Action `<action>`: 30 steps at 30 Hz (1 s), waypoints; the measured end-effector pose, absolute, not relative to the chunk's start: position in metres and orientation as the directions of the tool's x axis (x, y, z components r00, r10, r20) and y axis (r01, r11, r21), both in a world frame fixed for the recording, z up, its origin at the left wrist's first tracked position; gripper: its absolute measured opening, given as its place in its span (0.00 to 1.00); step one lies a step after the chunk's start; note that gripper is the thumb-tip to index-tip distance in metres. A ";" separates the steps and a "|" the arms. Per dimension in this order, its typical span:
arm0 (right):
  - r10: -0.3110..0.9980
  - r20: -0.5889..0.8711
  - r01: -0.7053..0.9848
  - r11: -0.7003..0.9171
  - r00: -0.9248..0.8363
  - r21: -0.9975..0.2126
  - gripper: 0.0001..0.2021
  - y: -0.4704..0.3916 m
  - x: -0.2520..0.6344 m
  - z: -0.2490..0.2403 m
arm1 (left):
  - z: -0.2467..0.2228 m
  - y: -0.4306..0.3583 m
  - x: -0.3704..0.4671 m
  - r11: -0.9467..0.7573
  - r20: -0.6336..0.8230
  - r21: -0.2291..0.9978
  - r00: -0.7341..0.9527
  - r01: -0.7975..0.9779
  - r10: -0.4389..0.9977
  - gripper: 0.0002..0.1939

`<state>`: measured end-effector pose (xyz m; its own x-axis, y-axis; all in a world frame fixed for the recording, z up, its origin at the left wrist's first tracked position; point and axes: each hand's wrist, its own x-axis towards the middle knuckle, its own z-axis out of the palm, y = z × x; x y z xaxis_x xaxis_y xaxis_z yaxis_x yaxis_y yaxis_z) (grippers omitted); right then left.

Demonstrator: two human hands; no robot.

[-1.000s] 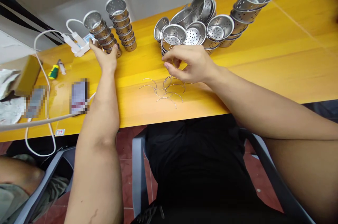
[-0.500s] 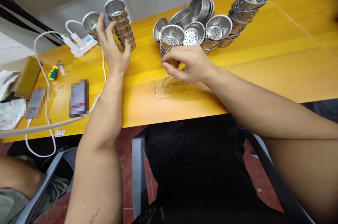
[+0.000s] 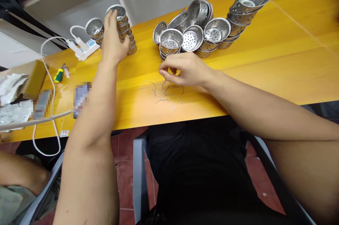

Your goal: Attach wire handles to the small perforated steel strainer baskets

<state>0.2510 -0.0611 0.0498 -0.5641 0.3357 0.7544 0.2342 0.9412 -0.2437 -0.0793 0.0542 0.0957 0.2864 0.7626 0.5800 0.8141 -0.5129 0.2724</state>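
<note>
My left hand (image 3: 114, 41) is open in front of a tall stack of perforated metal cups (image 3: 132, 48), thumb apart from the fingers. Its fingertips overlap the rim of the top cup; whether they touch it I cannot tell. A second, shorter stack of cups (image 3: 94, 28) stands just left of it. Over the tabletop, my right hand (image 3: 185, 67) is closed, thumb and forefinger pinched together; anything between them is too small to make out. Several thin curved wires (image 3: 166, 100) lie loosely below that hand.
Behind my right hand sits a cluster of perforated cups (image 3: 171, 41), some tipped over, with a tall leaning stack (image 3: 242, 15) at its right. A white power strip (image 3: 88, 50), cable, green-yellow screwdriver (image 3: 58, 76) and phone (image 3: 81, 99) lie leftward. Someone's knee (image 3: 23, 168) shows lower left.
My left hand has moved toward the taller left stack, and its fingers have come closer together. My right hand stays pinched above the wires. The view has shifted slightly.
</note>
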 end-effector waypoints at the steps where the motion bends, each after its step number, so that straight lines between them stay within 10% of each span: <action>1: 0.337 0.747 0.237 0.941 -0.573 -0.243 0.10 -0.061 0.251 0.049 | 0.104 0.051 -0.071 -0.284 0.496 0.276 0.117 0.918 0.860 0.48; 8: 0.363 0.722 0.242 0.932 -0.590 -0.270 0.10 -0.062 0.254 0.051 | 0.132 0.015 -0.024 -0.031 0.511 0.136 -0.043 0.990 0.858 0.16; 19: 0.429 0.656 0.288 0.903 -0.621 -0.318 0.12 -0.064 0.253 0.053 | 0.068 0.027 -0.078 -0.610 0.800 0.322 0.138 0.724 0.585 0.18; 30: 0.392 0.683 0.255 0.920 -0.617 -0.297 0.11 -0.063 0.252 0.051 | 0.062 0.031 -0.077 -0.641 0.894 0.283 0.047 0.714 0.446 0.25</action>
